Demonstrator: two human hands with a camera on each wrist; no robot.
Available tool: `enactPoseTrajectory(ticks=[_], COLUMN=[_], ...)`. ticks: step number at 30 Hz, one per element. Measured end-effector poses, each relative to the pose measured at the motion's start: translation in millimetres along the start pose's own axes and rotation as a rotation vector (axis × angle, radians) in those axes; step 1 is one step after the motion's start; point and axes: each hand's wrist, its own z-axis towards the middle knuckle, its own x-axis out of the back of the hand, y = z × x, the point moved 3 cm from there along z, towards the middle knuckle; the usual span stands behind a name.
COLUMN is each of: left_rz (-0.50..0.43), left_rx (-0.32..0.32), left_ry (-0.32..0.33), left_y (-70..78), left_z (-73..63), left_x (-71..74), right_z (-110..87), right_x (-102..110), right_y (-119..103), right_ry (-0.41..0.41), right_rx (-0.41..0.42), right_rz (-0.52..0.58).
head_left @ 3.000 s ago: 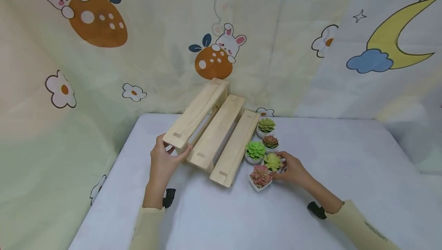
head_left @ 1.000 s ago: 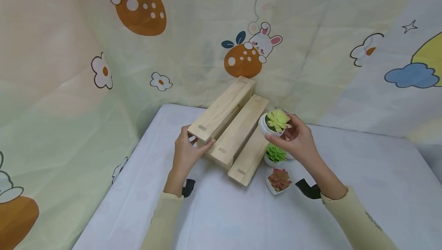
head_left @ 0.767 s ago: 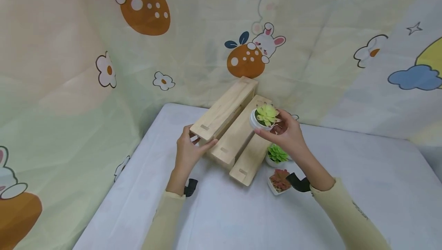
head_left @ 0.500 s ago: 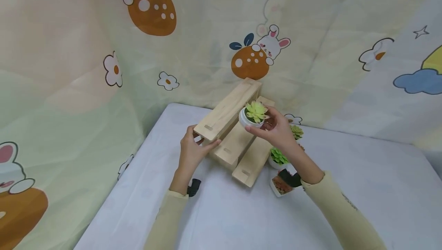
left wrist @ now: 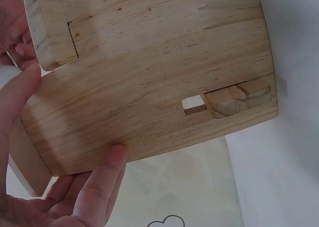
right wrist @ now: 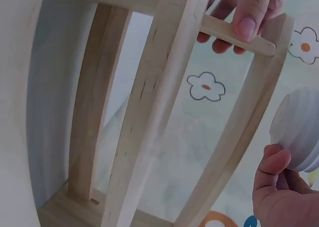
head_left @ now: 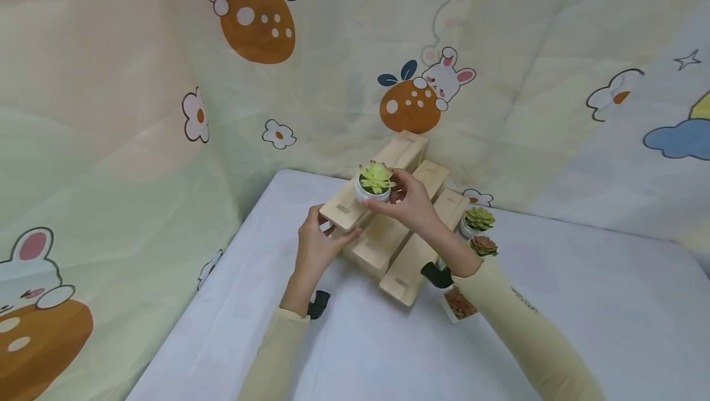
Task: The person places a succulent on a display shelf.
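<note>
A three-step wooden plant stand (head_left: 407,268) stands aslant on the table. My left hand (head_left: 316,244) grips the near end of its top step; in the left wrist view the fingers (left wrist: 102,184) lie against the wooden side panel (left wrist: 149,87). Over that top step, my right hand (head_left: 413,204) holds a yellow-green potted succulent (head_left: 375,178) by its round white pot. The right wrist view shows this white pot (right wrist: 299,129) pinched by the right hand (right wrist: 286,202), with a visible gap between pot and wood.
Right of the stand are a green succulent (head_left: 479,218), a brownish-red one (head_left: 484,246) and a reddish one in a square pot (head_left: 459,303). My right forearm mostly hides another pot. A printed cloth wall (head_left: 333,31) rises behind the white table (head_left: 355,352).
My right hand has lifted the yellow-green succulent from the group of pots and carried it left, across the lower steps, to above the top step. My left hand keeps its grip on the stand.
</note>
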Motion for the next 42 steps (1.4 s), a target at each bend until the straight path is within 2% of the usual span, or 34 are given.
enactPoseTrajectory(ticks=[5, 10, 15, 22, 35, 42], left_rz=[-0.008, 0.028, 0.061, 0.058, 0.082, 0.095], left_rx=[-0.006, -0.033, -0.049, -0.048, -0.04, -0.026], left_ry=[0.0, 0.016, 0.035, 0.035, 0.03, 0.03], left_y=[0.1, -0.7, -0.4, -0.4, 3.3, 2.2], left_z=[-0.1, -0.3, -0.5, -1.6, -3.0, -3.0], left_x=[-1.1, -1.0, -0.6, -0.6, -4.0, -1.1], right_z=[6.5, 10.0, 12.2, 14.6, 11.3, 0.7], right_x=[-9, -14, -16, -19, -19, -9], right_y=[0, 0, 1, 4, 2, 5], right_ry=[-0.015, -0.032, -0.014, -0.001, -0.01, -0.054], right_rx=[-0.007, -0.004, -0.029, -0.051, 0.052, 0.036], right_rz=[-0.013, -0.036, -0.042, -0.082, -0.068, -0.006])
